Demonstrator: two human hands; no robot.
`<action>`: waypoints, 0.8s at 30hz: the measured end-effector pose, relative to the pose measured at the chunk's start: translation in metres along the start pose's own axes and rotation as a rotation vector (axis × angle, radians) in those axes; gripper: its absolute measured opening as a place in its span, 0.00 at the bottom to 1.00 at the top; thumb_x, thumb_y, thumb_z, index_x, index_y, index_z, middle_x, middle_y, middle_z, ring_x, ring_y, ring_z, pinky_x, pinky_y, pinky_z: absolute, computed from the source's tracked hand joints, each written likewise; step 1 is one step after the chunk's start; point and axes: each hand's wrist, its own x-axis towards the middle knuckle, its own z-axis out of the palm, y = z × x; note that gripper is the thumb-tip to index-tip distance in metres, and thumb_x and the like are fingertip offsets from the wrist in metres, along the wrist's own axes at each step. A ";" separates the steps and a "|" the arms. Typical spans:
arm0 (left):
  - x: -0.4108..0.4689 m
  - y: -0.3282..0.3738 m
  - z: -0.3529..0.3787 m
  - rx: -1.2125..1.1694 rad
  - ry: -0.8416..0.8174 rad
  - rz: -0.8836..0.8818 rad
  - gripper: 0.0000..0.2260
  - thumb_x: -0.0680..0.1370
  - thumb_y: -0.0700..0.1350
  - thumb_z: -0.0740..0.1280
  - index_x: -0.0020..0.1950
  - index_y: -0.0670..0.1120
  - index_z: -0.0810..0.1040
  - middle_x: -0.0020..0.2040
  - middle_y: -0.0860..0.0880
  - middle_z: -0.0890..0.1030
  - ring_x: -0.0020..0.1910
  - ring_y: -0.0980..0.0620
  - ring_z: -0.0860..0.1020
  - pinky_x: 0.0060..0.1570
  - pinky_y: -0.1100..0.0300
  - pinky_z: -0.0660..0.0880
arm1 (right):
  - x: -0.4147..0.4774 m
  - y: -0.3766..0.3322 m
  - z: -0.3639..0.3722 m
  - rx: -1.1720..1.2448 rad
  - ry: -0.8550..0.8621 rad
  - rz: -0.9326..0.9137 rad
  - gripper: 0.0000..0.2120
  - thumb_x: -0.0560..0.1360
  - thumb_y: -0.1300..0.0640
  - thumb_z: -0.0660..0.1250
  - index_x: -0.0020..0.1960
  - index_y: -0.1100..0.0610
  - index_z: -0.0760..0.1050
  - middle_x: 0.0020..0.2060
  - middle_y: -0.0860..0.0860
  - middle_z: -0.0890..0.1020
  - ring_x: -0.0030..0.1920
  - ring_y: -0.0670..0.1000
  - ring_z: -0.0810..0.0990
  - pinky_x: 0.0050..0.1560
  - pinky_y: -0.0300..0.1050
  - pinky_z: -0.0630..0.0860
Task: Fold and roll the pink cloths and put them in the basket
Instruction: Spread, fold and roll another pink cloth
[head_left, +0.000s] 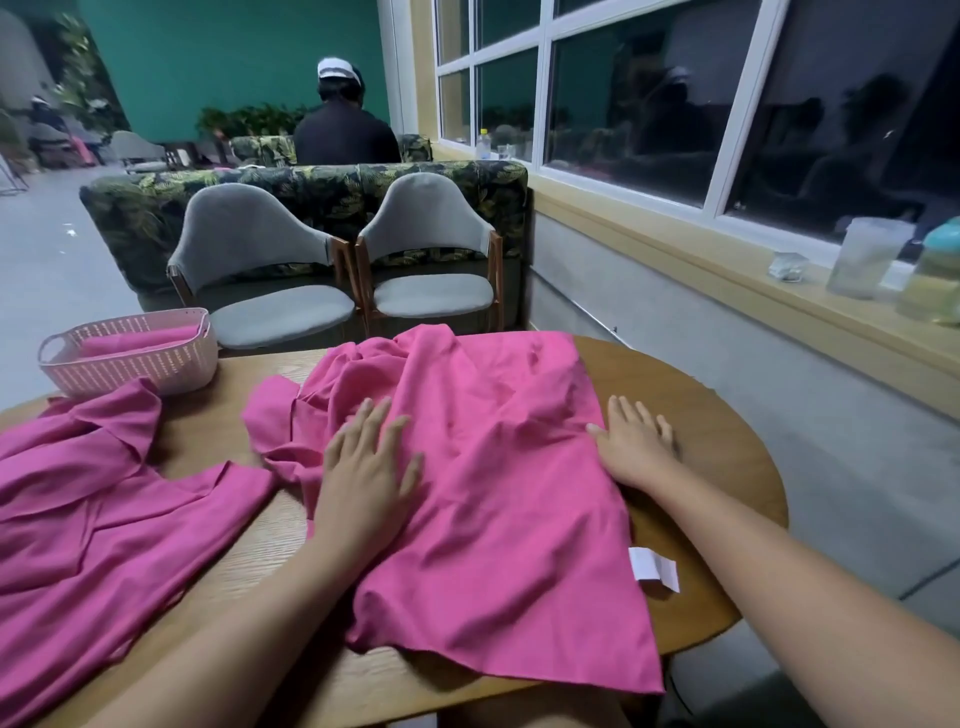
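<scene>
A crumpled pink fabric cloth is spread on the round wooden table. It is pressed flat by the left hand, fingers straight & apart. The right hand, fingers straight, rests at the cloth's rt edge. A 2nd pink cloth lies left, near the pale pink plastic basket w/ a rolled pink cloth inside.

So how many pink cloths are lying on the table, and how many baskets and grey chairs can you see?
Pink cloths on the table: 2
Basket: 1
Grey chairs: 2
Total: 5
</scene>
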 end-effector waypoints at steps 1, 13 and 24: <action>-0.003 0.008 0.002 -0.010 -0.005 0.029 0.24 0.83 0.60 0.57 0.77 0.52 0.68 0.82 0.49 0.64 0.84 0.49 0.56 0.80 0.45 0.56 | 0.000 0.010 -0.004 0.010 -0.007 0.032 0.35 0.86 0.39 0.49 0.86 0.57 0.47 0.86 0.54 0.51 0.85 0.56 0.47 0.83 0.59 0.45; -0.005 0.052 0.004 0.051 -0.146 0.064 0.18 0.80 0.63 0.56 0.56 0.55 0.80 0.57 0.56 0.82 0.60 0.52 0.79 0.61 0.50 0.72 | -0.065 -0.051 0.015 0.035 0.026 -0.234 0.32 0.86 0.38 0.48 0.86 0.51 0.50 0.86 0.52 0.49 0.85 0.52 0.46 0.83 0.54 0.45; 0.016 -0.013 -0.015 0.041 0.008 -0.009 0.22 0.82 0.62 0.56 0.66 0.53 0.81 0.72 0.49 0.79 0.75 0.47 0.72 0.75 0.45 0.63 | -0.002 0.023 -0.004 -0.060 0.047 -0.217 0.36 0.84 0.32 0.45 0.86 0.50 0.52 0.85 0.48 0.53 0.84 0.48 0.51 0.84 0.52 0.48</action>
